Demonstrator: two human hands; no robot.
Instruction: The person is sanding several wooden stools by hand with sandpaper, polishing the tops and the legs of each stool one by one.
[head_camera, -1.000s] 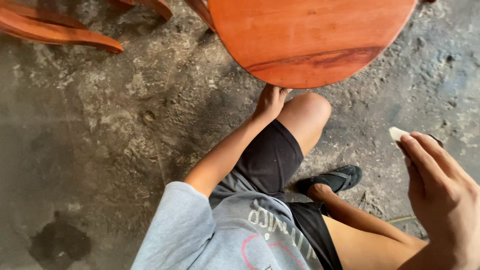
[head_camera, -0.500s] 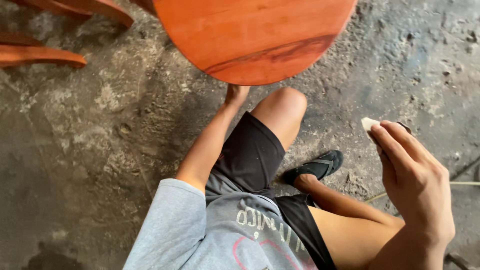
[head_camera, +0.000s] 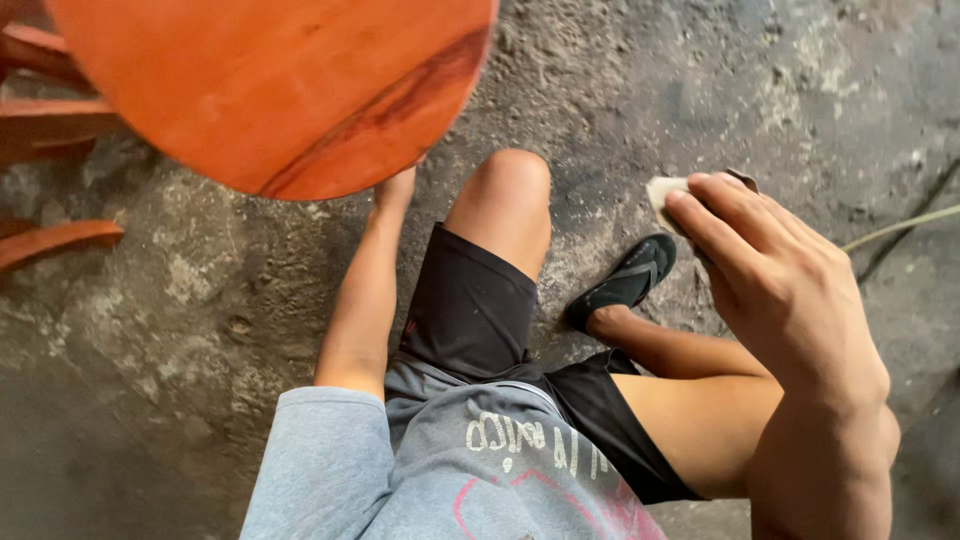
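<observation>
A round reddish-orange wooden tabletop (head_camera: 270, 85) fills the upper left of the head view. My left hand (head_camera: 395, 190) reaches under its near edge, mostly hidden, and seems to grip the underside. My right hand (head_camera: 775, 275) is raised at the right, fingers closed on a small pale folded piece of sandpaper (head_camera: 665, 190) that sticks out past the fingertips. It is held away from the tabletop, above the floor. My knee (head_camera: 510, 185) rises between the two hands.
Rough grey concrete floor (head_camera: 700, 80) lies all around. Curved reddish wooden legs (head_camera: 55, 245) lie at the left edge. My foot in a black sandal (head_camera: 625, 280) rests on the floor. A thin pale cord (head_camera: 900, 228) crosses the floor at right.
The tabletop has shifted left and nearer in view. My right hand with the sandpaper has moved left and up. My left hand stays under the tabletop's edge.
</observation>
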